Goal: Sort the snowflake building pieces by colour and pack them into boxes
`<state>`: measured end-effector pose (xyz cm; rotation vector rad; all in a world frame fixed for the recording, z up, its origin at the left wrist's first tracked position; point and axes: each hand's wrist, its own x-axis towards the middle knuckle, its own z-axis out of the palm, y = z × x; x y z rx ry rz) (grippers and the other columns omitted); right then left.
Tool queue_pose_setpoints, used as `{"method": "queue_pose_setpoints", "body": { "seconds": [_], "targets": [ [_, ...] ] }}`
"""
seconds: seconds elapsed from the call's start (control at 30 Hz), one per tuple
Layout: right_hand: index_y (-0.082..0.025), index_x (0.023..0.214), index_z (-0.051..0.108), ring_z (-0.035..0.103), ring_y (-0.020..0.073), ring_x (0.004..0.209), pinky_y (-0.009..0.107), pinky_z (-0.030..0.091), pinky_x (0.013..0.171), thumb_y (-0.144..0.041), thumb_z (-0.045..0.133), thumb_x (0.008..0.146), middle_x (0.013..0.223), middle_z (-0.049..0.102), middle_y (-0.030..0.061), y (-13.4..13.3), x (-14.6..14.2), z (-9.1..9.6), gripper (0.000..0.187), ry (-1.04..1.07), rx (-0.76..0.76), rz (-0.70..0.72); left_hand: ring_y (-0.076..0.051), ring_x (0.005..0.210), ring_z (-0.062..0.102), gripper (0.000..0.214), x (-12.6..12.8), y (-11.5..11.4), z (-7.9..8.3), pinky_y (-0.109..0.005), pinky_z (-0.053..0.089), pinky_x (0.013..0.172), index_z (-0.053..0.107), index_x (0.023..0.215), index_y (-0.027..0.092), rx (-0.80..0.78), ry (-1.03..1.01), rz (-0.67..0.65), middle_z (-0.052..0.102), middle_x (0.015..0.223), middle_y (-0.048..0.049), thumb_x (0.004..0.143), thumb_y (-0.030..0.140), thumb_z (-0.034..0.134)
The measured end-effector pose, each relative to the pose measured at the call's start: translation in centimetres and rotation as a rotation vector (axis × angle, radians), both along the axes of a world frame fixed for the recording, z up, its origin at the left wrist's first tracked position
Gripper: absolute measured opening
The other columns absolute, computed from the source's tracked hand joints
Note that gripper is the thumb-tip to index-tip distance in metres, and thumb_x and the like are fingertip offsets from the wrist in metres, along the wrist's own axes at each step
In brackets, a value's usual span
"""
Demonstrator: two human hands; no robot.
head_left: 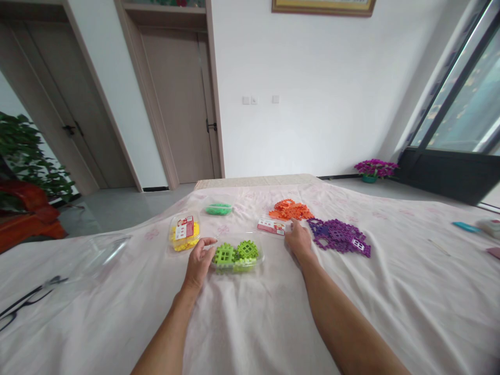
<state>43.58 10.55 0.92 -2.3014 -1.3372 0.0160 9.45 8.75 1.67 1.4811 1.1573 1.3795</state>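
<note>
A clear plastic container (pixel 258 262) holding lime-green lattice pieces (pixel 247 250) stands in the middle of the cloth. My left hand (pixel 200 260) is at its left end, with fingers and thumb curved about the rim. My right hand (pixel 300 240) is lowered to the cloth, its fingers curled together beside the right end of a red-and-white label card (pixel 271 226). What lies under those fingertips is hidden. Just beyond them is a heap of orange pieces (pixel 291 210). A pile of purple pieces (pixel 338 236) lies right of that hand.
Behind my left hand stand a container of yellow pieces (pixel 185 233) with a label and one of green pieces (pixel 219 209). A clear plastic lid or tray (pixel 103 252) and eyeglasses (pixel 33 297) lie at left. A blue object (pixel 465 227) sits far right.
</note>
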Motion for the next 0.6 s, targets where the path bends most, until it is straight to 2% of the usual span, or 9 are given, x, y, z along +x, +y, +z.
{"method": "queue_pose_setpoints", "body": {
  "seconds": [0.13,0.27,0.33,0.43,0.53,0.6],
  "targets": [
    [-0.020,0.146,0.038,0.060,0.0223,0.111,0.029,0.044,0.089,-0.011,0.045,0.078,0.127,0.064,0.0105,-0.14,0.16,-0.43,0.068,0.099,0.073,0.051,-0.014,0.067,0.059,0.027,0.03,0.01,0.03,-0.025,0.046,0.063,0.064,0.095,0.019,-0.028,-0.002,-0.001,0.067,0.090,-0.0001,0.073,0.035,0.061],
    [-0.016,0.146,0.036,0.063,0.0190,0.107,0.027,0.045,0.089,-0.009,0.043,0.078,0.130,0.061,0.0116,0.08,0.46,-0.81,0.069,0.202,0.134,0.039,-0.014,0.067,0.059,0.028,0.05,-0.13,0.16,-0.025,0.046,0.063,0.063,0.096,0.019,-0.033,-0.007,0.001,0.067,0.087,0.0005,0.073,0.036,0.061],
    [-0.012,0.144,0.040,0.062,0.0198,0.109,0.027,0.044,0.091,-0.010,0.044,0.078,0.129,0.061,0.0138,0.18,0.59,-0.78,0.066,0.158,0.103,0.036,-0.014,0.066,0.059,0.028,0.04,-0.19,0.21,-0.025,0.046,0.063,0.064,0.096,0.019,-0.031,-0.011,-0.004,0.066,0.085,0.0010,0.073,0.035,0.062],
    [-0.009,0.128,0.059,0.055,0.0246,0.117,0.031,0.037,0.099,-0.016,0.047,0.082,0.126,0.061,0.0185,0.12,0.66,-0.56,0.047,-0.029,0.007,0.068,-0.014,0.067,0.059,0.027,0.00,-0.15,0.10,-0.025,0.046,0.064,0.064,0.096,0.020,-0.028,-0.022,-0.010,0.066,0.086,0.0009,0.073,0.035,0.062],
    [-0.012,0.103,0.071,0.054,0.0267,0.117,0.035,0.034,0.101,-0.024,0.047,0.088,0.118,0.064,0.0185,-0.20,0.64,-0.41,0.031,-0.146,-0.058,0.070,-0.014,0.071,0.059,0.027,-0.06,0.05,-0.20,-0.025,0.046,0.067,0.063,0.097,0.019,-0.023,-0.020,-0.014,0.066,0.090,0.0002,0.074,0.034,0.061],
    [-0.015,0.102,0.072,0.055,0.0263,0.113,0.035,0.035,0.099,-0.026,0.046,0.089,0.116,0.065,0.0166,-0.46,0.62,-0.38,0.031,-0.146,-0.048,0.045,-0.014,0.072,0.059,0.027,-0.11,0.18,-0.37,-0.025,0.046,0.068,0.062,0.099,0.019,-0.024,-0.011,-0.019,0.066,0.092,-0.0005,0.076,0.033,0.061]
  ]
}}
